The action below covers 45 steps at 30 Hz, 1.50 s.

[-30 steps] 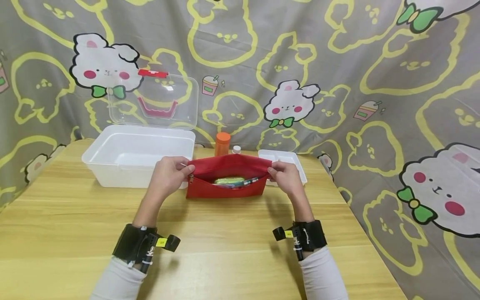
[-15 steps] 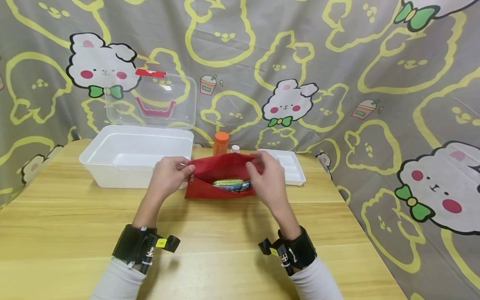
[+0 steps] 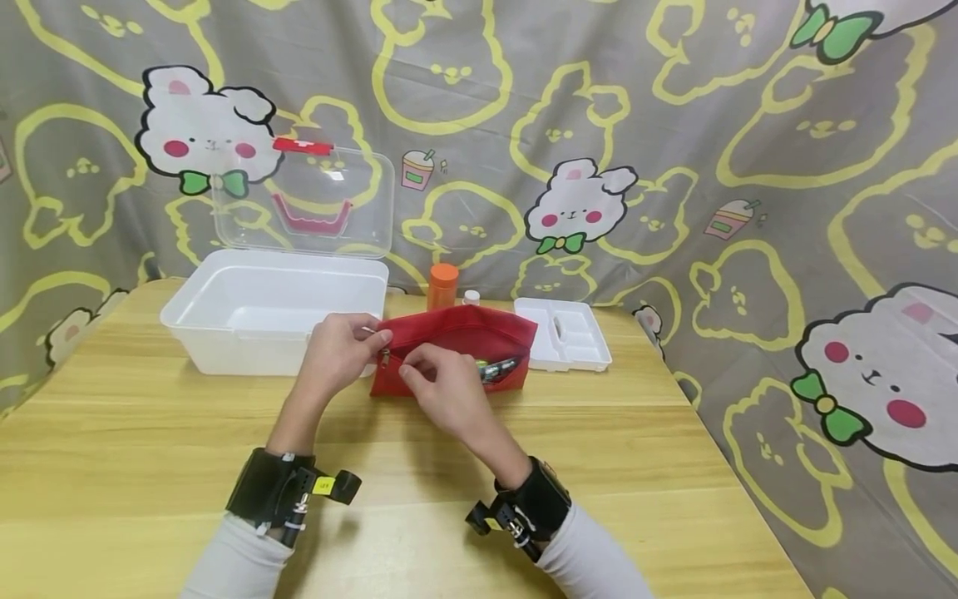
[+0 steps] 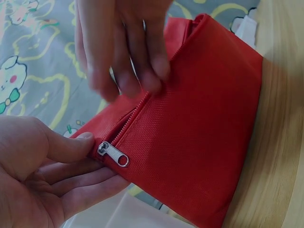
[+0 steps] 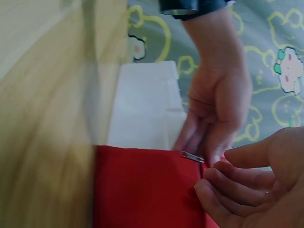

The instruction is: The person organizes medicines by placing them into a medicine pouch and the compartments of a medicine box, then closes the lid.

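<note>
A red zip pouch (image 3: 490, 334) stands on the wooden table (image 3: 150, 433), its mouth partly open with small items (image 3: 497, 367) showing inside. My left hand (image 3: 340, 348) pinches the pouch's left end, thumb just beside the metal zipper pull (image 4: 113, 154). My right hand (image 3: 437, 381) hovers in front of the pouch near that same end, fingers loosely bent and holding nothing. In the left wrist view the right hand's fingers (image 4: 124, 57) hang blurred a short way above the zipper pull. The right wrist view shows the pull (image 5: 191, 156) under my left hand (image 5: 218, 104).
A white plastic box (image 3: 273, 312) with its clear lid (image 3: 303, 200) raised sits at the back left. An orange-capped bottle (image 3: 443, 285) and a small white-capped bottle (image 3: 471, 296) stand behind the pouch. A white divided tray (image 3: 569, 333) lies at the right.
My right hand has let go of the pouch's right end and moved left across its front to near the zipper pull. The pouch's mouth has narrowed. The left hand has stayed put.
</note>
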Each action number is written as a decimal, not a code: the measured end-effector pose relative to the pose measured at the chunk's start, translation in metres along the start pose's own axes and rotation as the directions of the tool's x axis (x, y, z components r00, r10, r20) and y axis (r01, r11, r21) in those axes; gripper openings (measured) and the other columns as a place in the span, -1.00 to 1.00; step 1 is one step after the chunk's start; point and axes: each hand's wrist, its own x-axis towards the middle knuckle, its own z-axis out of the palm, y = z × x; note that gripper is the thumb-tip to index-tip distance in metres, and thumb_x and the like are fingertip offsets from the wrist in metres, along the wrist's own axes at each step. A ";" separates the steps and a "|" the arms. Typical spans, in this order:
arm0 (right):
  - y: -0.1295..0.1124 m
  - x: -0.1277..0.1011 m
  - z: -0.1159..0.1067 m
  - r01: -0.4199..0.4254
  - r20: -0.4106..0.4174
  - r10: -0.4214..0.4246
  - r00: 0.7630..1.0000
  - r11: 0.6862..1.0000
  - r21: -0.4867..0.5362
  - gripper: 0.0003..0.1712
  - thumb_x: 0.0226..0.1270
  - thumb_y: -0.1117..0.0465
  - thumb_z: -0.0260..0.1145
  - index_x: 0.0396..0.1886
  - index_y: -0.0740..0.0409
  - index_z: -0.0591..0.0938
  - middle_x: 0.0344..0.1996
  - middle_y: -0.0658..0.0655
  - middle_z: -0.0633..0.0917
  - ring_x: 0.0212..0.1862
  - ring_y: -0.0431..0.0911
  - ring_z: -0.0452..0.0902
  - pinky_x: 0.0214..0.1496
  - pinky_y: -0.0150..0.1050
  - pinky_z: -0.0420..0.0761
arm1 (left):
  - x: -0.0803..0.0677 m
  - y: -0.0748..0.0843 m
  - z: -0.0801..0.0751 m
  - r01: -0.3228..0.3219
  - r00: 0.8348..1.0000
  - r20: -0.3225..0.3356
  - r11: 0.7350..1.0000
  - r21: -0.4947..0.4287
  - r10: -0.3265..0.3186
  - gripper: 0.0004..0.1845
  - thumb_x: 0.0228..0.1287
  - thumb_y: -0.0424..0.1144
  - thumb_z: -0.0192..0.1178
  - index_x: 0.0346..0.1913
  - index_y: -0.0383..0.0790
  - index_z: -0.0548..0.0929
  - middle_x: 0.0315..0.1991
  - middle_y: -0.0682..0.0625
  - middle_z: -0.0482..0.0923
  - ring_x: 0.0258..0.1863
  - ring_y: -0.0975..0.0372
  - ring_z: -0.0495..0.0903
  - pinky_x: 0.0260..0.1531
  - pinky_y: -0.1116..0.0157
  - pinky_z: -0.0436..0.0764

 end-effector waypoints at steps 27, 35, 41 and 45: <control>0.000 0.022 0.044 0.002 -0.164 -0.051 0.985 0.958 -0.285 -0.83 0.33 0.15 0.40 -0.42 0.07 0.62 -0.56 -0.05 0.63 -0.48 -0.20 0.53 -0.42 -0.42 0.50 | 0.000 0.003 -0.001 -0.016 0.999 0.030 1.000 0.014 0.015 -0.76 0.41 -0.26 0.27 -0.01 -0.33 0.75 -0.11 -0.25 0.76 -0.23 0.05 0.74 -0.34 0.32 0.60; 0.003 0.020 0.041 0.017 -0.142 -0.042 0.989 0.985 -0.171 -0.94 0.39 0.23 0.34 -0.31 0.09 0.64 -0.48 -0.01 0.69 -0.43 -0.20 0.55 -0.36 -0.49 0.55 | 0.000 0.002 -0.002 -0.038 0.998 0.046 0.999 0.033 0.036 -0.76 0.35 -0.31 0.31 0.01 -0.33 0.74 -0.10 -0.27 0.76 -0.12 -0.04 0.72 -0.16 0.14 0.70; 0.003 0.021 0.038 0.042 -0.155 -0.065 0.986 0.988 -0.152 -0.94 0.37 0.26 0.33 -0.33 0.11 0.69 -0.48 0.00 0.71 -0.43 -0.21 0.57 -0.36 -0.51 0.57 | -0.001 0.000 -0.002 -0.034 0.999 0.020 0.999 0.020 0.034 -0.78 0.35 -0.34 0.30 -0.01 -0.35 0.74 -0.12 -0.28 0.77 -0.13 -0.03 0.75 -0.17 0.13 0.72; 0.003 0.022 0.034 0.052 -0.176 -0.075 0.982 0.990 -0.130 -0.91 0.31 0.28 0.35 -0.39 0.14 0.72 -0.50 0.01 0.73 -0.44 -0.19 0.61 -0.36 -0.48 0.59 | -0.001 -0.001 0.000 -0.033 0.999 -0.015 0.999 0.012 0.033 -0.80 0.34 -0.36 0.30 -0.04 -0.35 0.75 -0.16 -0.27 0.78 -0.17 -0.01 0.76 -0.24 0.19 0.72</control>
